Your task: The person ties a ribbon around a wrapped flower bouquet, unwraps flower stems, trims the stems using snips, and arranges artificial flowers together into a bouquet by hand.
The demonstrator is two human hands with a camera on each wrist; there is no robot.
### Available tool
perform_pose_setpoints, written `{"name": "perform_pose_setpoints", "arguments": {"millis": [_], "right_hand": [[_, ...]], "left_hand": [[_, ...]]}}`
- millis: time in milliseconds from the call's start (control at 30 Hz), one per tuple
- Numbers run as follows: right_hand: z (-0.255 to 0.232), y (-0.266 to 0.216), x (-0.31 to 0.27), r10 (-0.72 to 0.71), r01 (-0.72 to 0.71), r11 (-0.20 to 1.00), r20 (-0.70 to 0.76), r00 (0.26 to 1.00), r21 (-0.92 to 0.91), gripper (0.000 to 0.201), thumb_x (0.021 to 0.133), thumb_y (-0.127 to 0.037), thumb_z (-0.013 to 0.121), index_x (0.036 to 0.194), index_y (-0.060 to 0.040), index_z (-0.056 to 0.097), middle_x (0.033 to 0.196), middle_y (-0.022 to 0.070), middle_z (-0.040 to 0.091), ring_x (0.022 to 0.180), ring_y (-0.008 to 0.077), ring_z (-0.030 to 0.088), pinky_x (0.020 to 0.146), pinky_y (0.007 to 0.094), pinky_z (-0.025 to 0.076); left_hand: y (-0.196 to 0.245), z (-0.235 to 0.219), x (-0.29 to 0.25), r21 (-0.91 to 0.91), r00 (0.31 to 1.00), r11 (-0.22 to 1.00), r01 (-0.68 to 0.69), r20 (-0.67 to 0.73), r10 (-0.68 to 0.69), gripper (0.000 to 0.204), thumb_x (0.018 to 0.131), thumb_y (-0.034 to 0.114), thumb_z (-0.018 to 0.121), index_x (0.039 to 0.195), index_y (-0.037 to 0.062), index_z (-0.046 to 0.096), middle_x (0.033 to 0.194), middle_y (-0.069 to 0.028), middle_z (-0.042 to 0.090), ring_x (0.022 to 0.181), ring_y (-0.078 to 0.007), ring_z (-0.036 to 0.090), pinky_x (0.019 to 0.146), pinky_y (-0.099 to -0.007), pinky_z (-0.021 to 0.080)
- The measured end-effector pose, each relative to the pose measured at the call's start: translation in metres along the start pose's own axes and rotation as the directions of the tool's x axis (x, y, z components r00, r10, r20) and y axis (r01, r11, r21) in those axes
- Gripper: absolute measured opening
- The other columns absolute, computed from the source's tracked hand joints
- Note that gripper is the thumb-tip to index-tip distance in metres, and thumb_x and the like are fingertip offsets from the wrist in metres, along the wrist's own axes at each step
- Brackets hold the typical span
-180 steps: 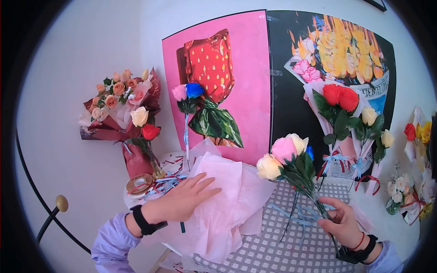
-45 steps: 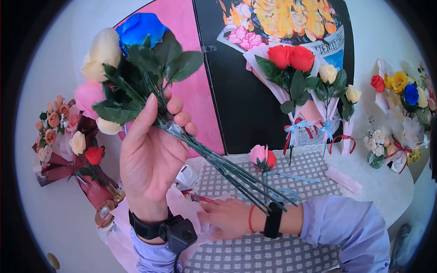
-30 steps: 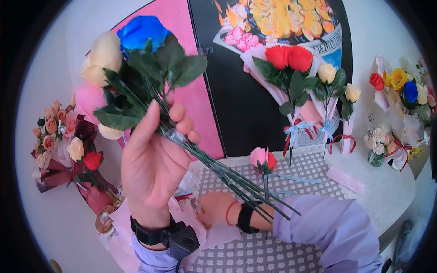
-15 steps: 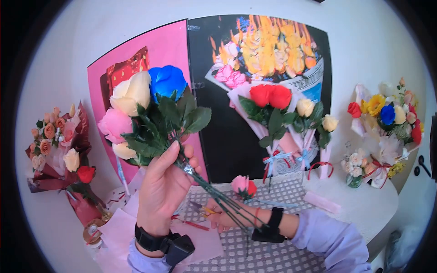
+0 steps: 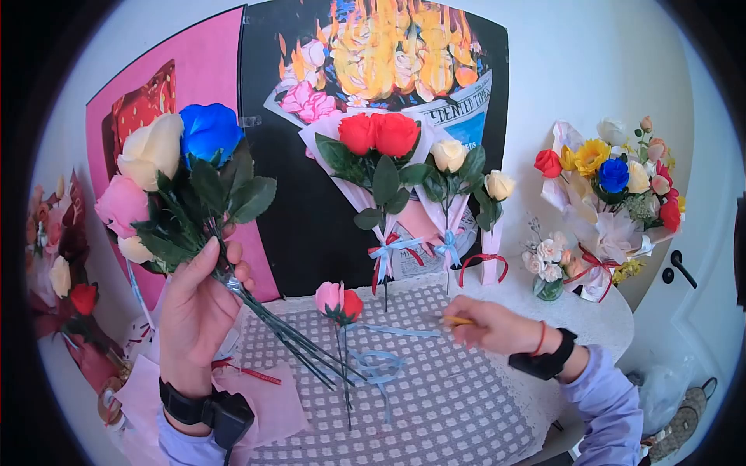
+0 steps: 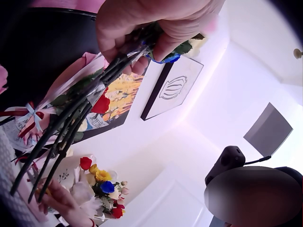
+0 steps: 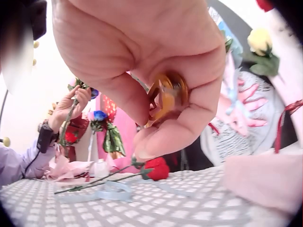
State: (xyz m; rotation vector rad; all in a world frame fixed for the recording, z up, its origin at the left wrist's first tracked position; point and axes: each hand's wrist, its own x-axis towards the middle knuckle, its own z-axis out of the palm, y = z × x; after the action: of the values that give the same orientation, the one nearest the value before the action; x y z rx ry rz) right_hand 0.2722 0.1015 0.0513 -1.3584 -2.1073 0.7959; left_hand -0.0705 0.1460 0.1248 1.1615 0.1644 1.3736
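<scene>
My left hand grips a bunch of artificial roses by its green stems, raised at the left of the head view. The bunch has a blue rose, a cream rose, a pink rose and dark leaves. Clear tape wraps the stems, whose cut ends point down to the right. Over the table's right side, my right hand holds scissors by their yellow handles, mostly hidden in the fingers. Between the hands lie a pink rose and a red rose on thin stems.
Blue ribbon lies loose on the checked cloth. Pink wrapping paper covers the front left. Wrapped red roses stand against the black poster at the back. A mixed bouquet and a small vase are at the right.
The bunch has passed from my right hand to my left. My right hand picked up the scissors near the pink paper and has moved right with them. The head view has turned right.
</scene>
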Motion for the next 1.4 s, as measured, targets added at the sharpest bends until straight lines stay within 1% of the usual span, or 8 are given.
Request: {"name": "perform_pose_setpoints", "arguments": {"millis": [100, 300, 400, 700, 867, 1100, 1300, 1400], "right_hand": [[-0.018, 0.02, -0.018, 0.161, -0.159, 0.987, -0.092, 0.983, 0.028, 0.023, 0.081, -0.018, 0.058, 0.098, -0.0047, 0.049, 0.077, 0.0131, 0.057, 0.07, 0.0219, 0.055, 0.064, 0.0321, 0.044], [-0.023, 0.035, -0.032, 0.245, -0.377, 0.79, -0.314, 0.917, -0.483, 0.033, 0.074, -0.03, 0.063, 0.097, -0.0057, 0.058, 0.083, 0.0172, 0.062, 0.077, 0.0309, 0.059, 0.069, 0.0362, 0.045], [-0.024, 0.047, -0.03, 0.341, -0.441, 0.715, -0.281, 0.897, -0.542, 0.029, 0.071, -0.031, 0.064, 0.087, -0.006, 0.063, 0.079, 0.0167, 0.062, 0.074, 0.0312, 0.06, 0.066, 0.0384, 0.046], [0.006, -0.037, 0.0, 0.036, -0.042, 0.997, -0.095, 0.995, -0.062, 0.019, 0.073, -0.022, 0.065, 0.077, -0.003, 0.061, 0.063, 0.0124, 0.057, 0.057, 0.0252, 0.055, 0.055, 0.0323, 0.042], [0.059, -0.081, 0.082, -0.355, 0.333, 0.926, -0.107, 0.929, -0.179, 0.022, 0.072, -0.023, 0.063, 0.074, -0.0016, 0.06, 0.066, 0.0147, 0.058, 0.062, 0.0306, 0.057, 0.059, 0.0367, 0.045], [0.104, -0.111, 0.155, -0.289, 0.279, 0.957, -0.317, 0.903, -0.077, 0.03, 0.076, -0.028, 0.062, 0.084, 0.0, 0.06, 0.067, 0.0146, 0.059, 0.062, 0.0253, 0.059, 0.059, 0.0334, 0.045], [0.081, -0.098, 0.099, -0.226, 0.334, 0.873, -0.312, 0.923, 0.355, 0.032, 0.088, -0.029, 0.05, 0.083, 0.0027, 0.057, 0.062, 0.0007, 0.05, 0.059, 0.0064, 0.044, 0.054, 0.023, 0.038], [0.059, -0.101, 0.07, -0.198, 0.289, 0.888, -0.269, 0.943, 0.358, 0.031, 0.091, -0.028, 0.044, 0.085, -0.0008, 0.057, 0.063, -0.0046, 0.041, 0.058, 0.0026, 0.034, 0.051, 0.0198, 0.03]], "left_hand": [[0.0, -0.004, 0.002, -0.017, 1.0, 1.0, 0.01, 0.016, -0.01, 0.03, 0.089, 0.016, 0.048, 0.113, -0.0017, 0.044, 0.084, -0.0062, 0.051, 0.073, -0.0154, 0.052, 0.065, -0.0285, 0.043], [0.0, -0.006, 0.003, -0.034, 1.0, 0.999, 0.019, 0.012, -0.019, 0.028, 0.091, 0.015, 0.043, 0.114, -0.0003, 0.042, 0.085, -0.0063, 0.051, 0.073, -0.0145, 0.051, 0.066, -0.029, 0.047], [0.001, -0.006, 0.003, -0.035, 1.0, 0.999, 0.015, 0.025, -0.014, 0.029, 0.09, 0.015, 0.046, 0.114, -0.0008, 0.043, 0.084, -0.0059, 0.051, 0.073, -0.015, 0.051, 0.066, -0.029, 0.045], [0.026, -0.004, -0.005, -0.143, 0.993, 0.99, -0.009, 0.115, 0.025, 0.031, 0.09, 0.016, 0.045, 0.116, -0.0013, 0.042, 0.087, -0.0078, 0.052, 0.077, -0.0179, 0.051, 0.07, -0.0323, 0.043], [0.033, 0.001, -0.011, -0.234, 0.978, 0.972, -0.008, 0.202, 0.056, 0.033, 0.092, 0.017, 0.041, 0.119, -0.0012, 0.038, 0.089, -0.0089, 0.05, 0.079, -0.0194, 0.051, 0.071, -0.0341, 0.042], [0.037, -0.001, -0.011, -0.213, 0.989, 0.976, -0.045, 0.126, 0.073, 0.029, 0.091, 0.016, 0.044, 0.115, -0.001, 0.042, 0.086, -0.0086, 0.052, 0.077, -0.0194, 0.053, 0.07, -0.0336, 0.044], [0.028, -0.007, -0.004, -0.043, 0.991, 0.993, -0.109, 0.068, 0.112, 0.026, 0.089, 0.016, 0.049, 0.109, -0.0007, 0.045, 0.085, -0.0073, 0.055, 0.074, -0.017, 0.055, 0.066, -0.0309, 0.047], [0.018, -0.008, 0.0, 0.004, 0.995, 0.996, -0.092, 0.027, 0.092, 0.027, 0.086, 0.015, 0.053, 0.107, -0.0003, 0.046, 0.083, -0.0066, 0.055, 0.073, -0.0159, 0.057, 0.065, -0.0306, 0.049]]}}
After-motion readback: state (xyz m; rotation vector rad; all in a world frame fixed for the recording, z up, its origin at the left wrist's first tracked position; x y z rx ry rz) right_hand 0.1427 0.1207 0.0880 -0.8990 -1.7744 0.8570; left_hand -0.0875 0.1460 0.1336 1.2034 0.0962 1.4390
